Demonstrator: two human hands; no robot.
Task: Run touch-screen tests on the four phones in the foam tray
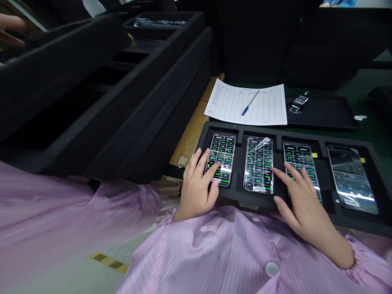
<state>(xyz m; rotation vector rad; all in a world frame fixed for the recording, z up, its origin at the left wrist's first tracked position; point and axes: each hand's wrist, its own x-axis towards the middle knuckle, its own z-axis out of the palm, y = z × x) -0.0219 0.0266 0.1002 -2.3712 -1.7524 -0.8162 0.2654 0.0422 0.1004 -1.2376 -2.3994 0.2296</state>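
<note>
My left hand [197, 188] grips the lower part of a smartphone [223, 153], its thumb across the screen, which shows a grid of green-labelled tiles. My right hand [301, 200] lies with spread fingers over the lower left of a third phone [301, 161], hiding its lower corner. Between my hands lies a phone wrapped in crinkled clear film [259, 165]. A fourth phone [352, 179] with a dark, reflective screen sits at the far right. All four rest in separate recesses of a black foam tray [269, 132].
A printed form [245, 102] with a blue pen [249, 104] lies behind the tray. A metal part [298, 102] sits on a black tray [321, 114]. Large black foam trays [92, 94] fill the left, where another person's hand [10, 28] shows at the top corner.
</note>
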